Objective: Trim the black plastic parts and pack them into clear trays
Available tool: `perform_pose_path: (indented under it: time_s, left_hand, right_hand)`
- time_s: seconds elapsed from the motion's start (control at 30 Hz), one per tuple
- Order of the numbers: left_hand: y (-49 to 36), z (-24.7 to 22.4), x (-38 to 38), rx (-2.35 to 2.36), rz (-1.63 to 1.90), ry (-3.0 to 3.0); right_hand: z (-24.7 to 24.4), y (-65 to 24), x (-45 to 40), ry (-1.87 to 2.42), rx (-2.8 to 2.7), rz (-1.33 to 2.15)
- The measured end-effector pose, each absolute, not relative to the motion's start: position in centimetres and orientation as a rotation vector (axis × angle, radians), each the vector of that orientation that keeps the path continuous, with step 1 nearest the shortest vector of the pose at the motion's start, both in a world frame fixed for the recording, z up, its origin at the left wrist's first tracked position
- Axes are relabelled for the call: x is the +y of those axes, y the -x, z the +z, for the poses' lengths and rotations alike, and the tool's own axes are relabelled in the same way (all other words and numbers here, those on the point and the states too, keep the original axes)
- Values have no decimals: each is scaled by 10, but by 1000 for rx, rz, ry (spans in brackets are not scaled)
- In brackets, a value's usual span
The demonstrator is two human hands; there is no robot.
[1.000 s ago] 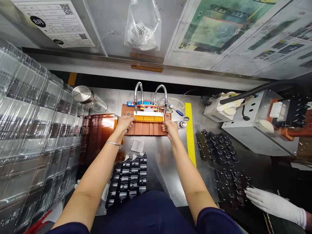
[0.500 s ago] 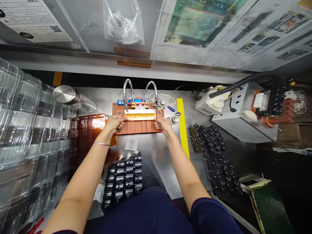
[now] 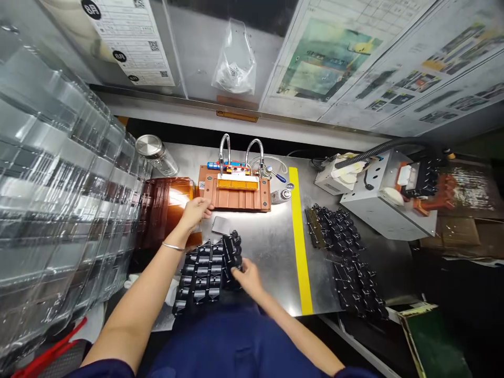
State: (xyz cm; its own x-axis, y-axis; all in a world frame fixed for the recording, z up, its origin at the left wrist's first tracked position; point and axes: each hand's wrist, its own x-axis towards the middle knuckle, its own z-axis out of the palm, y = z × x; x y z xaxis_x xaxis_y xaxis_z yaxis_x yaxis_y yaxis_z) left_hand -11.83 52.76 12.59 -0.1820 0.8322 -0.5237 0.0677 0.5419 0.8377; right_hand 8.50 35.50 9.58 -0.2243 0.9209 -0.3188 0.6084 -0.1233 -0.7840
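My left hand (image 3: 198,211) is at the lower left corner of a copper-coloured fixture (image 3: 236,200), its fingers closed at the edge; what they hold, if anything, is hidden. A white and orange strip (image 3: 238,182) lies across the fixture, under two bent metal tubes. Nearer my body, my right hand (image 3: 248,275) pinches a strip of black parts (image 3: 232,252), which is tilted at the right side of a group of black parts (image 3: 202,273). A small grey square plate (image 3: 221,225) lies between the fixture and this group.
Stacked clear trays (image 3: 79,184) rise at the left, beside amber trays (image 3: 165,205) and a glass bottle (image 3: 157,155). Yellow tape (image 3: 300,241) runs down the table. More black parts (image 3: 342,252) and a grey machine (image 3: 388,202) are on the right.
Both hands have let go of the white and orange strip, which now lies on the fixture. My right hand has moved down to the black parts and taken hold of one strip. The view has shifted.
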Motion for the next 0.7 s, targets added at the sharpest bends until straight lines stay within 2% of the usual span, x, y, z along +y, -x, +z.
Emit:
perform_pose_path:
  time_s: [0.17,0.27,0.37,0.53,0.7]
  left_hand:
    - [109,140,491,1703,1017,-1168]
    - [93,141,487,1610,1029,-1455]
    - [76,130,498,1495,965,-1676]
    - [69,102,537,1445,892,-1849]
    - [69,81,569,1446,868,-1893]
  right_hand:
    - [122,-128,427,1771,-1850,930]
    - [130,-126,477,1707,-2038,738]
    - [124,-105,508,1640,-2300,562]
    - [119,-108,535,1632,-2421,512]
    - [134,-163,597,2018,-2247,363]
